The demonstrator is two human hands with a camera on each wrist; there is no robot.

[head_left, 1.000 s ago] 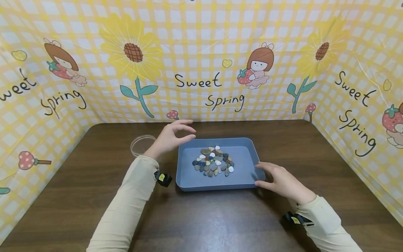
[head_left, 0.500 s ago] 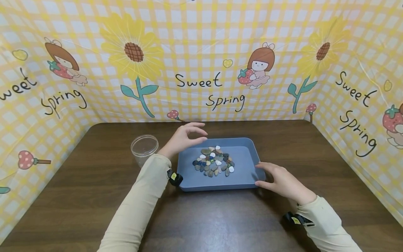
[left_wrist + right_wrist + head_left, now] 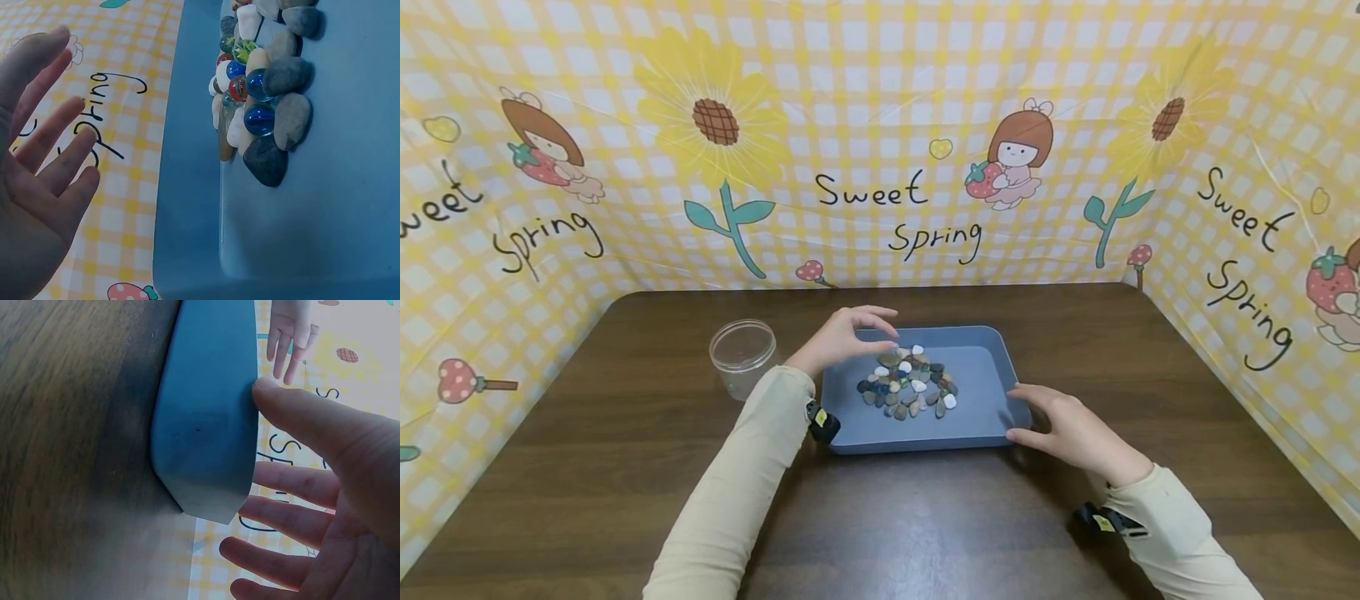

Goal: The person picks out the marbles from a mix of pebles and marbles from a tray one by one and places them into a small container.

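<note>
The blue tray point(image 3: 985, 392) sat mid-table with its heap of pebbles and glass marbles point(image 3: 908, 385) gathered at its centre, leaving bare floor all round inside the rim. The right hand point(image 3: 1071, 429) rested spread-fingered against the tray's near right corner, gripping nothing, apparently to steady it. The left hand point(image 3: 850, 333) hovered empty over the tray's far left rim, fingers loosely spread, with the clear jar point(image 3: 743, 354) standing apart to the tray's left.
</note>
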